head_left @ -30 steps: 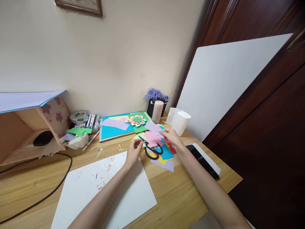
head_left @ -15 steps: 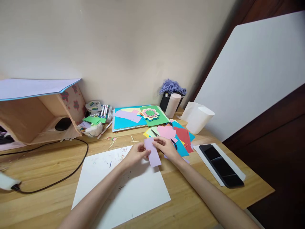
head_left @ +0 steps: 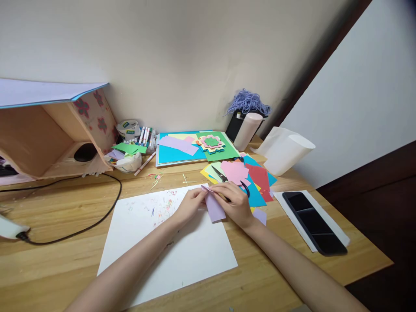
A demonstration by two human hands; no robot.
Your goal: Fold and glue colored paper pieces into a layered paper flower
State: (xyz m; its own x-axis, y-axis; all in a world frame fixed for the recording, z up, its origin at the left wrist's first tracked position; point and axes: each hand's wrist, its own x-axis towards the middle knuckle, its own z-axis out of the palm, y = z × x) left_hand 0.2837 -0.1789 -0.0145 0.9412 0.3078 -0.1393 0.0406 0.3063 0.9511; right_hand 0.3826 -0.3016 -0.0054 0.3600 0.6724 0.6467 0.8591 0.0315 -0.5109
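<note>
A purple paper strip [head_left: 216, 209] is held between both hands over the right part of a marked white sheet [head_left: 139, 242]. My left hand [head_left: 190, 203] pinches its upper left edge. Across its top, my right hand [head_left: 234, 200] grips the paper with curled fingers, and the top edge looks bent over there. Just behind my right hand lie scissors [head_left: 219, 173] with dark handles, on a pile of coloured paper, among them a pink piece [head_left: 234, 172] and a red piece [head_left: 256, 177].
At the back, a layered paper flower [head_left: 212, 144] lies on green paper. A bag of paper scraps [head_left: 128, 161] and markers [head_left: 144, 136] stand left of it. White paper rolls [head_left: 289, 154], a phone [head_left: 313, 223], a black cable [head_left: 108, 225] and a cardboard box [head_left: 39, 138] surround the workspace.
The purple strip was flat and upright between my hands; now its top is bent over and my right hand covers more of it. The camera view has shifted slightly.
</note>
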